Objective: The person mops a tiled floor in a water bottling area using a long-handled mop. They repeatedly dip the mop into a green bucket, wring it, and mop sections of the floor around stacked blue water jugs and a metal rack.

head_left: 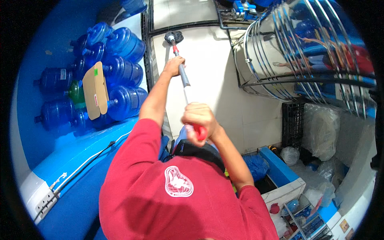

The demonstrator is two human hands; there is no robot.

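A mop (pixel 184 76) with a grey pole stretches away from me over the pale tiled floor (pixel 204 52). Its dark, stringy head (pixel 173 37) rests on the floor at the far end, below a red collar. Partway down the pole, my left hand (pixel 174 66) is closed round it, arm extended. Close to my waist, my right hand (pixel 199 120) grips the near end, where a red handle tip (pixel 200 132) shows under the fingers. The right hand is slightly blurred.
Blue water jugs (pixel 124 72) are stacked at the left, with a cardboard piece (pixel 95 91) against them. A rack of curved metal bars (pixel 288 52) stands at the right. Behind it sit a black crate (pixel 291 124) and clear plastic bags (pixel 320 132). A power strip (pixel 46 202) lies lower left.
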